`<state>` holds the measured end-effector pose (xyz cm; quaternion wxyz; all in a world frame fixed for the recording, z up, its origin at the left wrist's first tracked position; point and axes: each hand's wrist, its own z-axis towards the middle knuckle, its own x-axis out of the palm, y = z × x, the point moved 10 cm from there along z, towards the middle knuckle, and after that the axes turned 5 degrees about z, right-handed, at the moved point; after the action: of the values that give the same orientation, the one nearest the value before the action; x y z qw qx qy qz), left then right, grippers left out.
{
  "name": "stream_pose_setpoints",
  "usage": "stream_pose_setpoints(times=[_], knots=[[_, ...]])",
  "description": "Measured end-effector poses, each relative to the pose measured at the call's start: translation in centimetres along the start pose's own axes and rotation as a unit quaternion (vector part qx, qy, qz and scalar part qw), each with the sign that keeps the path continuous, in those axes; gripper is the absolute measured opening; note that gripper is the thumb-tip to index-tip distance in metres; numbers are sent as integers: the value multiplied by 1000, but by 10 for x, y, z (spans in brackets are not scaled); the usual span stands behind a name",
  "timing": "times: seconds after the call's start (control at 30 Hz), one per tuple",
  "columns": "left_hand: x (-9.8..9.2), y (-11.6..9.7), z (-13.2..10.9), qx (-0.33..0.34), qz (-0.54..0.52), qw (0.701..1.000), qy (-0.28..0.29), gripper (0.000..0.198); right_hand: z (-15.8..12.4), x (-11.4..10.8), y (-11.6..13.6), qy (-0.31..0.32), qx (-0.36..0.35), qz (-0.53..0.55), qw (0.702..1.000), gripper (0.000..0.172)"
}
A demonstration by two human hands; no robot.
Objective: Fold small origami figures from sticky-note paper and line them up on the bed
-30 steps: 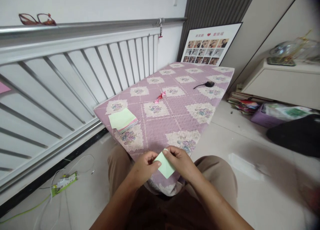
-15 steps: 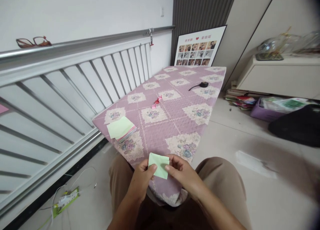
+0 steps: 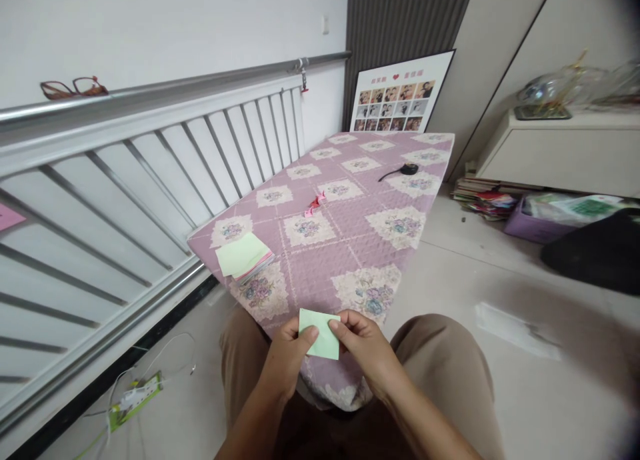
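Both my hands hold one small folded sheet of light green paper [image 3: 320,337] above the near corner of a table covered in a purple floral cloth [image 3: 350,227]. My left hand [image 3: 285,357] pinches its left edge. My right hand [image 3: 365,347] pinches its right edge. A stack of coloured paper squares [image 3: 243,257] with a green sheet on top lies on the table's left corner. A small pink and red folded paper piece [image 3: 314,203] rests near the middle of the table.
A white radiator-like railing [image 3: 150,160] runs along the left, with red glasses [image 3: 73,87] on its top bar. A black object with a cord [image 3: 403,170] lies far on the table. A photo board [image 3: 395,100] leans behind. Books, a purple basket [image 3: 530,223] and a power strip [image 3: 135,397] sit on the floor.
The green paper was turned from a diamond tilt to a more upright position between my fingers. The view shifted slightly; my hands stayed at the table's near corner.
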<state>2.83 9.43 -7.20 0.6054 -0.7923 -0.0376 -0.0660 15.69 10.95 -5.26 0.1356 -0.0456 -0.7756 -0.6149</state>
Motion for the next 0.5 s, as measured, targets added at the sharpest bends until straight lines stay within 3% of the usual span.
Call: stream_pose_setpoints(times=[0.3,0.5], knots=[[-4,-7,-1,-4,46,999,-23,35,0,-2,-5,-4,-2,8,1000,40],[-16,-11,0,18,9,998,-63,32,-6,18,-13,83,29,-40,995,34]])
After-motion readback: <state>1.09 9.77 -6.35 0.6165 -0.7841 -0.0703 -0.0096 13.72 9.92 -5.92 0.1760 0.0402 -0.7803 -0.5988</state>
